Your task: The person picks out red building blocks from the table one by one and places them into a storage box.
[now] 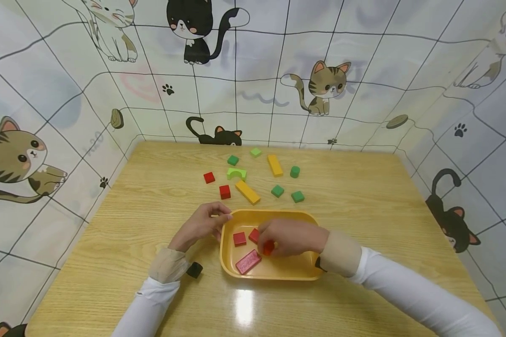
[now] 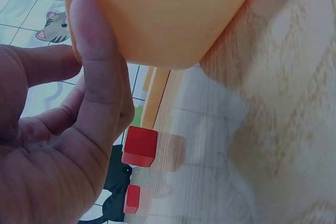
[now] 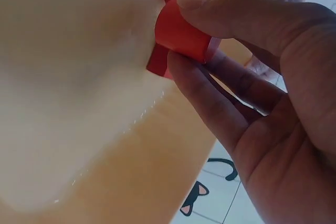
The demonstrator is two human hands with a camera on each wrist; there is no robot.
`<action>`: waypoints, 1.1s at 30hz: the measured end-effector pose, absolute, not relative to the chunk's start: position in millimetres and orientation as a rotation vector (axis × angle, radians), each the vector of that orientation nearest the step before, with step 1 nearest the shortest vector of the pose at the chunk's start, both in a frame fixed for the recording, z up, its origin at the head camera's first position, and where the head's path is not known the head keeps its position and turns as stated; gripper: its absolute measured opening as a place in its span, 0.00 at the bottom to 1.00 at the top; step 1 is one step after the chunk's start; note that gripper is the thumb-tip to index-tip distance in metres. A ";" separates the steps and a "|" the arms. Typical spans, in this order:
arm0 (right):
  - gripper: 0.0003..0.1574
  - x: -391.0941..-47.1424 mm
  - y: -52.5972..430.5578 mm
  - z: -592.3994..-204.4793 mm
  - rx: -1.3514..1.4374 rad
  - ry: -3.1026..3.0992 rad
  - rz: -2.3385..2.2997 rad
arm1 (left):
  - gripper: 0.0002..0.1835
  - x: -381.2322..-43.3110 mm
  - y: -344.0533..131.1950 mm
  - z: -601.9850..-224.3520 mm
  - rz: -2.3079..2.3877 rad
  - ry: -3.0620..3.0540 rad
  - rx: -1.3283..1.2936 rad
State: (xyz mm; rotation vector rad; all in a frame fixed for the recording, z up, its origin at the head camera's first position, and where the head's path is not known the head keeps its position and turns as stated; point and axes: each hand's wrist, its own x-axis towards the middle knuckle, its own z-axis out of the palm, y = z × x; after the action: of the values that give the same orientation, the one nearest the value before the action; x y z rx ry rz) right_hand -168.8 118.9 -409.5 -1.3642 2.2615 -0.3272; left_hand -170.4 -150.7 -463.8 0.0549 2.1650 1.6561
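Observation:
My right hand point(image 1: 288, 238) reaches into a yellow-orange plastic tray point(image 1: 274, 278) and pinches a red cylinder block point(image 3: 181, 32) between thumb and fingers. In the right wrist view the cylinder overlaps red blocks behind it. Inside the tray, left of that hand, are a red square block point(image 1: 239, 239), another red block point(image 1: 254, 235) partly hidden by the fingers, and a longer pinkish-red block point(image 1: 248, 262). My left hand point(image 1: 200, 227) grips the tray's left rim, fingers along the outer wall in the left wrist view.
Behind the tray on the wooden table point(image 1: 362, 196) lie a red cube point(image 1: 225, 192), a flat red block point(image 1: 209, 177), yellow bars point(image 1: 248, 192), a light green arch point(image 1: 236, 174) and several green blocks point(image 1: 277, 190). Cat-patterned sheeting point(image 1: 257, 93) surrounds the table.

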 end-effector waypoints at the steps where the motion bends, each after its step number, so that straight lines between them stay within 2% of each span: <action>1: 0.09 -168.4 117.5 -410.4 -1.360 2.258 -0.316 | 0.10 -170.5 -150.8 -464.0 1.657 2.163 0.053; 16: 0.09 -169.1 99.3 -416.6 -1.357 2.213 -0.140 | 0.12 -171.0 -151.5 -466.8 1.645 2.189 0.051; 33: 0.12 -164.4 102.8 -410.5 -1.357 2.231 -0.159 | 0.12 -170.1 -151.4 -466.2 1.641 2.191 0.055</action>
State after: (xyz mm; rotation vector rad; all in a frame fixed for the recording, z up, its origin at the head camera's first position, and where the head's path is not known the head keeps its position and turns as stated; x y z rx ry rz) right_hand -164.4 102.8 -410.5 -1.3572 2.2306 -0.1588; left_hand -170.1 -151.4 -466.2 0.0547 2.1913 1.6406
